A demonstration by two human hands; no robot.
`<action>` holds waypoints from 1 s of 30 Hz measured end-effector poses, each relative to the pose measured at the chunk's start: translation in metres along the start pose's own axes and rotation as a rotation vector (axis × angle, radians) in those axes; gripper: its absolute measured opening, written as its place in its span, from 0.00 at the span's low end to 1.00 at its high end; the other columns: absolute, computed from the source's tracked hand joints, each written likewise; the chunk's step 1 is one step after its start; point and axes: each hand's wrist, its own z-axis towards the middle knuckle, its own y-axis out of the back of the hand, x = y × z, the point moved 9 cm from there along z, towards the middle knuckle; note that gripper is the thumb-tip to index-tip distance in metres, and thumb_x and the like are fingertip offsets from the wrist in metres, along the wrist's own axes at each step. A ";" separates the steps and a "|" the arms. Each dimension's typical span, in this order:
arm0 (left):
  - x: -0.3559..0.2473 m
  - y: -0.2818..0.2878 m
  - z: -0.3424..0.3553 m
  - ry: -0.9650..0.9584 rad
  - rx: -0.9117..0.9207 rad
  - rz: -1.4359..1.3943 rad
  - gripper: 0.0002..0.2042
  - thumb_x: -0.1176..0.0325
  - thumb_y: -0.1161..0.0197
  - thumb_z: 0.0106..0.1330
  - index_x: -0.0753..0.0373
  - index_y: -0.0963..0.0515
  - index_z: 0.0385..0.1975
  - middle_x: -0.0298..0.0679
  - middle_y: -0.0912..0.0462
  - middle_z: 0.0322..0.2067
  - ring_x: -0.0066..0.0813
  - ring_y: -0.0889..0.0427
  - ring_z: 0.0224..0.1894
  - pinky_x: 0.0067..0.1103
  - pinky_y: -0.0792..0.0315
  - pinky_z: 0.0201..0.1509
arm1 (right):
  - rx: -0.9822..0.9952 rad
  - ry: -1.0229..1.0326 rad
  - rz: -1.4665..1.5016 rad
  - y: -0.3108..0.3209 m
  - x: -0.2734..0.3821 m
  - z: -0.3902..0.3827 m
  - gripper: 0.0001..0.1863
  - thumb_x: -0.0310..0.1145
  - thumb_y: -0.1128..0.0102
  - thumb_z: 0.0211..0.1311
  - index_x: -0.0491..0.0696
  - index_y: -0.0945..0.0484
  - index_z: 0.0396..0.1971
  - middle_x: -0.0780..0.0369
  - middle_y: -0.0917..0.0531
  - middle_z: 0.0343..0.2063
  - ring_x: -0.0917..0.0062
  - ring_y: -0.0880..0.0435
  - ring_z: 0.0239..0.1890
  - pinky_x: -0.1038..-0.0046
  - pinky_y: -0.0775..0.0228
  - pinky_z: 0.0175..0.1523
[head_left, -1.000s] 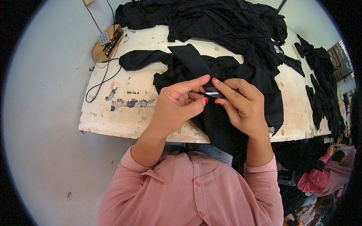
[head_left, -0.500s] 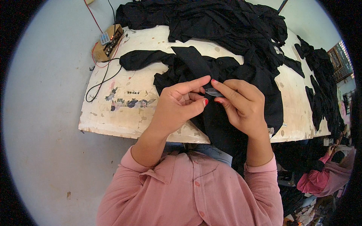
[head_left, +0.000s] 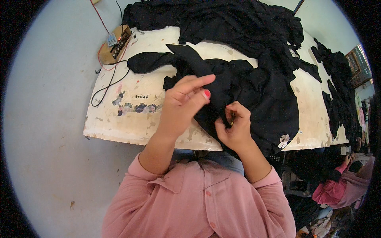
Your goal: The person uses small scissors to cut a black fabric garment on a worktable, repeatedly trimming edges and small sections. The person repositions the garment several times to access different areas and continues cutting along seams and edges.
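A black garment [head_left: 262, 99] lies spread over the near part of the table, part of it hanging past the front edge. At its left side my left hand [head_left: 184, 101] is closed on the cloth, index finger and thumb pointing right along a black strip [head_left: 188, 57]. My right hand [head_left: 237, 125] is lower, near the table's front edge, curled over the garment. In its palm shows a small dark tool with a yellow glint, the thread snips [head_left: 231, 120], mostly covered by the fingers. Whether its fingertips also pinch cloth is unclear.
A large heap of black cloth [head_left: 238, 22] covers the far side of the pale, worn table [head_left: 115, 129]. Back left stands a cardboard box [head_left: 113, 49] with wires and a cable. More black cloth [head_left: 337, 79] hangs at right. A person in pink [head_left: 335, 186] sits lower right.
My right hand has moved down and left, and the snips' blades, visible before between my hands, are now mostly hidden. My left hand has shifted slightly left; the black strip's upper end swung left.
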 end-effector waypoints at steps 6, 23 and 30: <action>0.010 0.017 0.000 0.072 -0.117 0.051 0.14 0.80 0.42 0.62 0.68 0.22 0.47 0.29 0.27 0.34 0.16 0.25 0.38 0.15 0.26 0.44 | 0.048 0.124 -0.148 0.004 0.012 -0.003 0.26 0.16 0.36 0.39 0.45 0.32 0.42 0.61 0.25 0.24 0.75 0.24 0.21 0.77 0.31 0.27; -0.008 0.006 -0.005 -0.036 -0.019 0.204 0.12 0.78 0.42 0.64 0.66 0.20 0.47 0.30 0.26 0.33 0.11 0.28 0.33 0.09 0.34 0.35 | -0.021 0.257 -0.079 0.018 0.045 0.016 0.21 0.25 0.31 0.38 0.46 0.21 0.40 0.60 0.21 0.27 0.70 0.20 0.23 0.74 0.28 0.28; -0.020 -0.003 -0.010 -0.082 0.030 0.281 0.13 0.81 0.44 0.61 0.67 0.19 0.44 0.31 0.26 0.30 0.10 0.29 0.29 0.09 0.37 0.30 | -0.095 0.498 -0.318 0.012 0.061 0.028 0.23 0.28 0.33 0.35 0.47 0.20 0.39 0.64 0.21 0.25 0.75 0.23 0.21 0.76 0.33 0.23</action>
